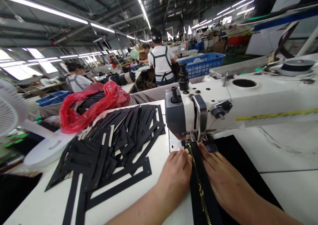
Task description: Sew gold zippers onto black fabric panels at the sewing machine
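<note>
A black zipper with gold teeth runs lengthwise under the presser foot of the white sewing machine. My left hand has its fingers curled together at the zipper's left edge, close to the needle area. Flat on the zipper's right side lies my right hand, fingers stretched toward the foot. Beneath that hand a black fabric panel spreads out to the right. The zipper's gold pull sits partway down the tape. The needle tip is hidden behind the foot.
Left of the machine, many black slotted pieces lie piled on the white table. Behind them rests a red plastic bag. A white fan stands at the left edge. Beyond are a blue basket and several people.
</note>
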A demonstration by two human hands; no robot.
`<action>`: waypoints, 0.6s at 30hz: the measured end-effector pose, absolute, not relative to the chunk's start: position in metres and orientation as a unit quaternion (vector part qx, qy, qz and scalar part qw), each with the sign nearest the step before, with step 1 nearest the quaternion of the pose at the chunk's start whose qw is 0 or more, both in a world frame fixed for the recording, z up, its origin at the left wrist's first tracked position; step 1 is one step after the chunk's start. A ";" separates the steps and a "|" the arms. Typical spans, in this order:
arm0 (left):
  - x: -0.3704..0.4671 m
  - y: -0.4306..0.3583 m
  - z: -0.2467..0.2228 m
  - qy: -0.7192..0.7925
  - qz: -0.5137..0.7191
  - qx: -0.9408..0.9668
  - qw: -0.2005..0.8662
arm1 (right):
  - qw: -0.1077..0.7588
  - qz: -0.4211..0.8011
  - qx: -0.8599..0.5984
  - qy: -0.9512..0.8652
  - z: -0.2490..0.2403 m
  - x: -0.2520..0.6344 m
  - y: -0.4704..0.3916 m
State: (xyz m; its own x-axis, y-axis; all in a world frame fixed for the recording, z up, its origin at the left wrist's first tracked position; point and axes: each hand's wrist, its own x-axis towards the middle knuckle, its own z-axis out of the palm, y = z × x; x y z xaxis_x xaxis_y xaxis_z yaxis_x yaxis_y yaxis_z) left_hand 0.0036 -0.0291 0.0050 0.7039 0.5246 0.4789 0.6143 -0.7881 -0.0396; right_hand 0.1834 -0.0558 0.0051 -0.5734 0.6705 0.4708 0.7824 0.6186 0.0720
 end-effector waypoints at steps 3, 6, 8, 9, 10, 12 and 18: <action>0.004 -0.030 0.007 -0.320 -0.213 -0.919 0.084 | 0.199 -0.139 -0.415 -0.877 0.003 0.184 -0.055; 0.005 -0.030 0.010 -0.326 -0.208 -0.919 0.071 | 0.199 -0.140 -0.411 -0.879 0.000 0.185 -0.055; 0.005 -0.030 0.012 -0.325 -0.202 -0.921 0.067 | 0.198 -0.143 -0.409 -0.879 -0.001 0.185 -0.055; 0.005 -0.030 0.012 -0.326 -0.199 -0.922 0.065 | 0.198 -0.143 -0.410 -0.879 -0.001 0.185 -0.055; 0.004 -0.030 0.013 -0.326 -0.196 -0.923 0.064 | 0.198 -0.142 -0.411 -0.878 0.000 0.184 -0.056; 0.004 -0.030 0.013 -0.327 -0.195 -0.922 0.066 | 0.201 -0.136 -0.411 -0.879 0.001 0.184 -0.056; 0.002 -0.029 0.013 -0.309 -0.196 -0.928 0.068 | 0.199 -0.122 -0.414 -0.880 0.003 0.184 -0.056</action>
